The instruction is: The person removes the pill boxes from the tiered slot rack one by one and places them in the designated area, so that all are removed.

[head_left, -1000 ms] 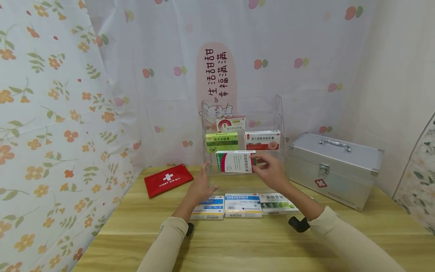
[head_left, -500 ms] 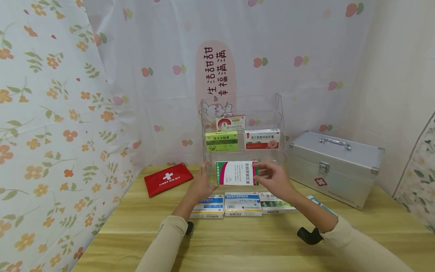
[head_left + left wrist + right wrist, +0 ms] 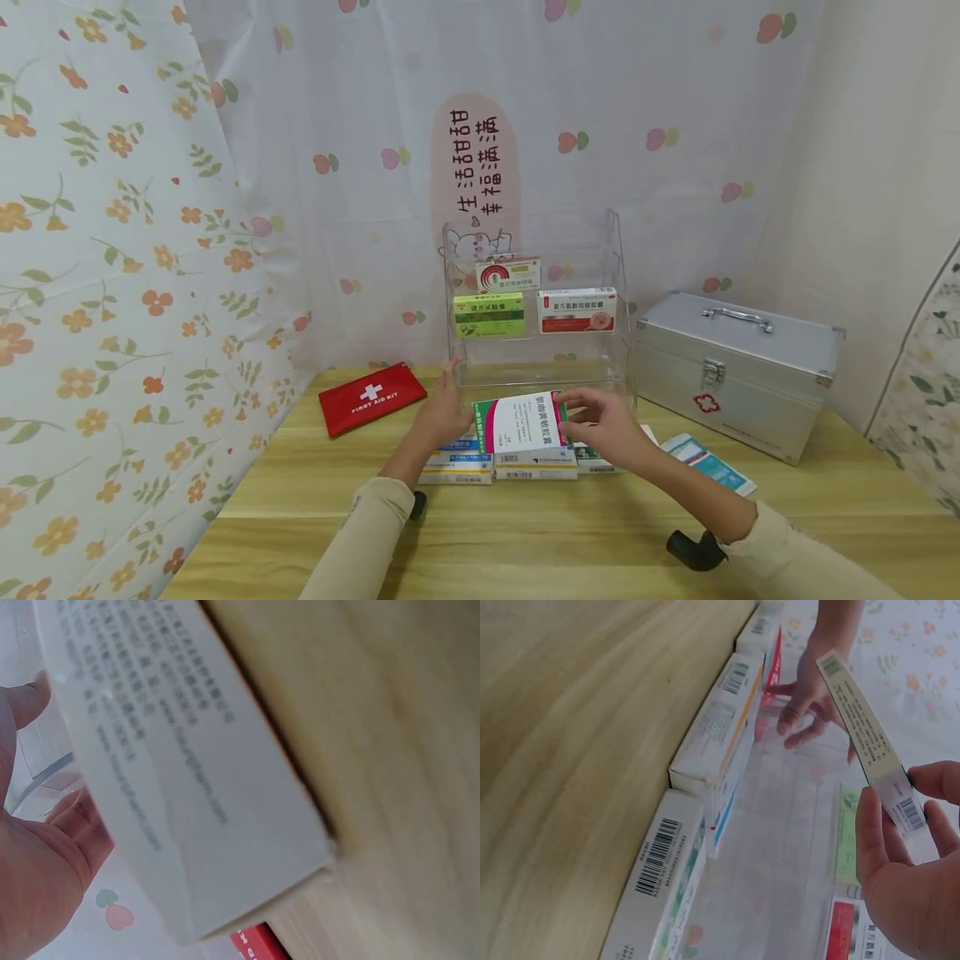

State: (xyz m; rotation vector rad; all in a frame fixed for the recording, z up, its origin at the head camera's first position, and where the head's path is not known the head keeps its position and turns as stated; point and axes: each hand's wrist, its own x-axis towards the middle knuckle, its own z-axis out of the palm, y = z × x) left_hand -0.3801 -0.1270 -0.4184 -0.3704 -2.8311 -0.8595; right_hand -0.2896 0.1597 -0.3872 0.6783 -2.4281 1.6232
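Note:
My right hand (image 3: 609, 429) pinches the right end of a white medicine box (image 3: 519, 423) with green and magenta ends. Tilted back, that box hangs in front of the clear acrylic rack (image 3: 540, 375), over the row of boxes on the table. In the right wrist view, thumb and fingers hold the medicine box (image 3: 866, 727) by its edges. My left hand (image 3: 444, 412) stands at the rack's lower left side, fingers loosely extended and nothing in its grasp; whether it touches the rack I cannot tell. A white carton (image 3: 180, 772) fills much of the left wrist view.
On the rack stand a green box (image 3: 490, 315), a red-and-white box (image 3: 577, 312) and a white box with red rings (image 3: 508, 274). Blue-and-white boxes (image 3: 536, 463) lie in front. A red first aid pouch (image 3: 372, 398) lies left; a silver case (image 3: 738, 371) stands right.
My right hand has brought the medicine box down and toward me from the rack's lowest tier, tilting it back. The left hand has stayed by the rack's side.

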